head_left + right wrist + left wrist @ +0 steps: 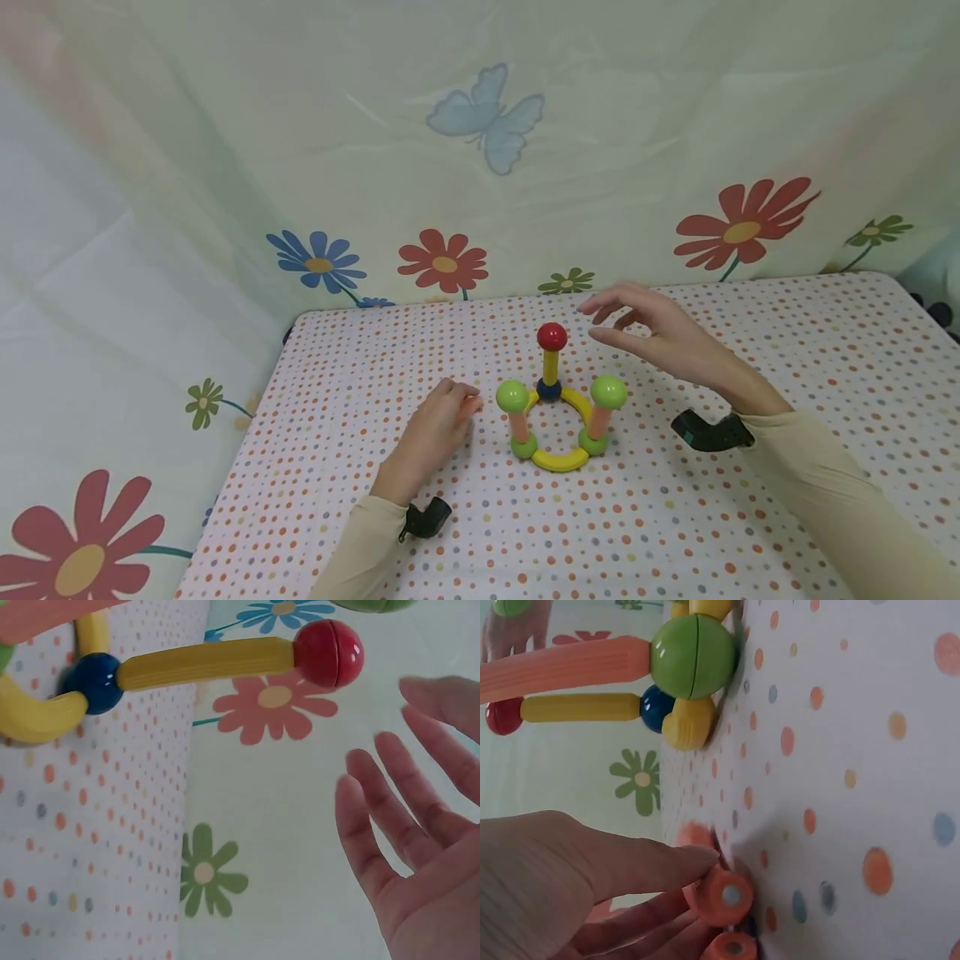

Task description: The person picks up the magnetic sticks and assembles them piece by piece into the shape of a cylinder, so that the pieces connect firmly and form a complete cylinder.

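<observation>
A magnetic stick-and-ball toy stands on the table, its base a ring of yellow curved sticks point(559, 460) joined by two green balls point(523, 446) and a blue ball point(549, 389). Two orange uprights carry light green balls point(608, 392); a yellow stick point(551, 367) at the back bears a red ball point(552, 337). Left of the toy, my left hand point(431, 425) pinches an orange stick point(731, 896) close over the tabletop. A second orange stick point(733, 947) lies beside it, partly hidden. My right hand point(648, 333) hovers right of the red ball, fingers spread and holding nothing.
A dotted cloth point(360, 367) covers the table. Behind it hangs a curtain point(630, 150) with printed flowers and a butterfly, and the curtain also runs along the left side. Each wrist wears a small black camera point(712, 431).
</observation>
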Tool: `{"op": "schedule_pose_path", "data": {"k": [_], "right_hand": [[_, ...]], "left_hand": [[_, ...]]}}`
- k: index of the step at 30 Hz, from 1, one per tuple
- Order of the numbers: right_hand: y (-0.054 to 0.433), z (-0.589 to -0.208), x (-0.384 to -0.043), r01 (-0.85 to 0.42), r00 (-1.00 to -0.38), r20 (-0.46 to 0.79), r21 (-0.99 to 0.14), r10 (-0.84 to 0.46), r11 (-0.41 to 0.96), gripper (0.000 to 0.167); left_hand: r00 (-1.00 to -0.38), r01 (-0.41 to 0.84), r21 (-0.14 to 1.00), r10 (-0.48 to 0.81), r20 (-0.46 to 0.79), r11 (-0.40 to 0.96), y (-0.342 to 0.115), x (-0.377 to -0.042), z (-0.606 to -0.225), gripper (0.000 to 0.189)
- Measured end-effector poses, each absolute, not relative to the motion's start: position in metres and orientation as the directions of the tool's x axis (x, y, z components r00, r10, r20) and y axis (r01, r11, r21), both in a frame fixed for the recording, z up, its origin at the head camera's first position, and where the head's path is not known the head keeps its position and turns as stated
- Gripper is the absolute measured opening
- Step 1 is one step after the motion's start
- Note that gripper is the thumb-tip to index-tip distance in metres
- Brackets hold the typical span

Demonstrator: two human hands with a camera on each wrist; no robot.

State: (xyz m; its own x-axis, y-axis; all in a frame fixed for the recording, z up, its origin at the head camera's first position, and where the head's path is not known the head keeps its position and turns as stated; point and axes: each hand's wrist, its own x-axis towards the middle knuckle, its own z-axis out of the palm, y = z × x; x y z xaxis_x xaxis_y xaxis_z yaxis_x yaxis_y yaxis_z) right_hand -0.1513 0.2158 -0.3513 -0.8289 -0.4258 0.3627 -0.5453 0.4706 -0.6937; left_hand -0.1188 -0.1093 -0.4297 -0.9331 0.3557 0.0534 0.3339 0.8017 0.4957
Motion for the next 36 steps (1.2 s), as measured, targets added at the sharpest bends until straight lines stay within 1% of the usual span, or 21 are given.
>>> {"op": "schedule_pose_path", "data": {"k": [4,7,9,10,13,17,20,25,30,36], "right_hand": [[0.203,-0.344,-0.163,-0.540,-0.814,0.286,-0.692,-0.505,0.479,0.041],[0.195,-0.342,-0.169,-0.537,-0.798,0.242,-0.702,-0.552,0.468,0.044],[0.190,-0.342,-0.172,-0.539,-0.781,0.224,-0.714,-0.584,0.447,0.043],[0.189,-0.342,-0.174,-0.544,-0.770,0.220,-0.717,-0.598,0.436,0.042],[0.185,-0.344,-0.177,-0.569,-0.740,0.226,-0.713,-0.634,0.410,0.041],[0.184,-0.348,-0.177,-0.594,-0.739,0.261,-0.687,-0.621,0.418,0.041],[0.184,-0.353,-0.177,-0.590,-0.749,0.295,-0.705,-0.593,0.395,0.042],[0.183,-0.361,-0.179,-0.581,-0.748,0.338,-0.749,-0.571,0.318,0.043],[0.181,-0.365,-0.180,-0.588,-0.739,0.357,-0.756,-0.571,0.288,0.043],[0.182,-0.368,-0.180,-0.582,-0.743,0.351,-0.759,-0.570,0.291,0.044]], "left_hand": [[-0.938,0.291,0.498,0.347,-0.022,0.817,-0.104,-0.120,-0.432,0.029],[-0.935,0.291,0.508,0.354,-0.029,0.811,-0.102,-0.122,-0.432,0.021],[-0.930,0.296,0.548,0.366,-0.020,0.782,-0.103,-0.125,-0.432,0.014],[-0.928,0.297,0.571,0.372,-0.016,0.765,-0.103,-0.127,-0.431,0.013],[-0.927,0.279,0.658,0.375,-0.007,0.700,-0.104,-0.133,-0.428,0.020],[-0.938,0.221,0.757,0.347,-0.007,0.614,-0.103,-0.144,-0.417,0.022],[-0.946,0.184,0.810,0.325,-0.008,0.557,-0.101,-0.151,-0.407,0.026],[-0.930,0.152,0.878,0.365,-0.027,0.454,-0.096,-0.161,-0.390,0.033],[-0.901,0.116,0.917,0.428,-0.064,0.381,-0.090,-0.164,-0.373,0.037],[-0.886,0.083,0.917,0.450,-0.112,0.390,-0.085,-0.167,-0.360,0.036]]}}
